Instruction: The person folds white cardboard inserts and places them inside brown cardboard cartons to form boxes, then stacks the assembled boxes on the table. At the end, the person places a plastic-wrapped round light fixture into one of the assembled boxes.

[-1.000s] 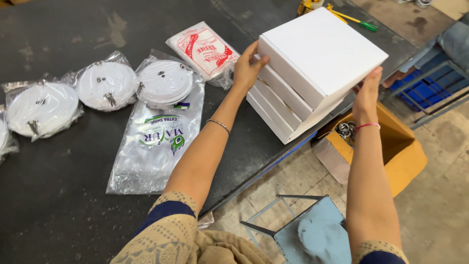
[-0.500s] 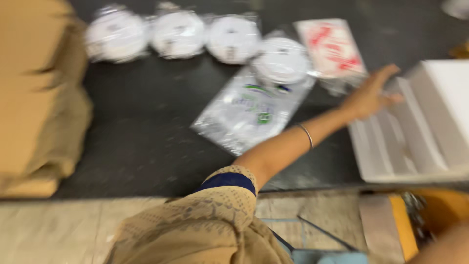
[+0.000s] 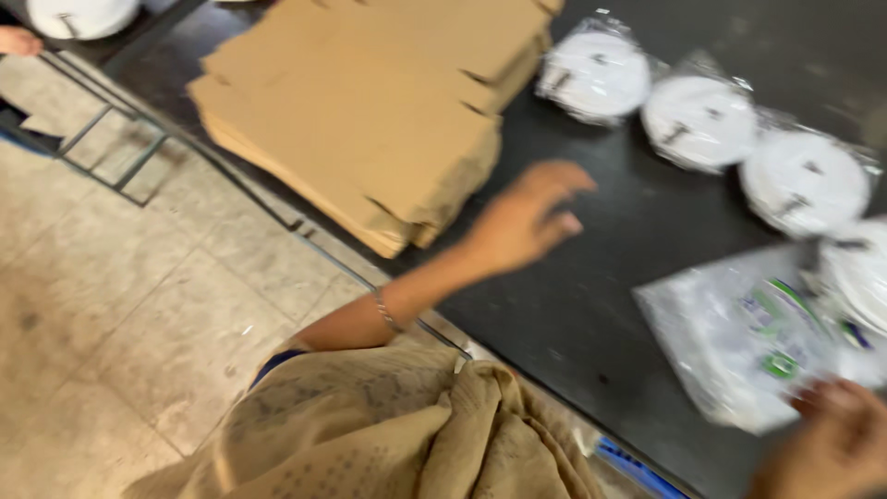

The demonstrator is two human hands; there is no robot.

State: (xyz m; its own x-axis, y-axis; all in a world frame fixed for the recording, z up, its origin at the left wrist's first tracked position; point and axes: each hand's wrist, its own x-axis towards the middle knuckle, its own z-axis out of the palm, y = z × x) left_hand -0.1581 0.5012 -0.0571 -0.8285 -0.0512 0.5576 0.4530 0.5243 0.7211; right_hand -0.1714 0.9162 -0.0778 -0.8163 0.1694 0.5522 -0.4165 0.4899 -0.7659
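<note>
My left hand (image 3: 523, 218) hovers open above the dark table (image 3: 591, 305), fingers spread, just right of a stack of flat brown cardboard sheets (image 3: 370, 111). It holds nothing. My right hand (image 3: 832, 444) is at the lower right corner, blurred, resting at the near edge of a clear plastic bag with green print (image 3: 748, 342). Whether it grips the bag I cannot tell. Several white round discs in plastic wrap (image 3: 698, 120) lie in a row beyond the hands.
A metal frame (image 3: 102, 139) stands on the tiled floor (image 3: 139, 305) left of the table. Another white disc (image 3: 78, 14) shows at the top left, with a person's foot (image 3: 18, 42) near it.
The view swung left, away from the white boxes. My left hand let go of them and moved over toward the cardboard stack. My right hand came to the plastic bag.
</note>
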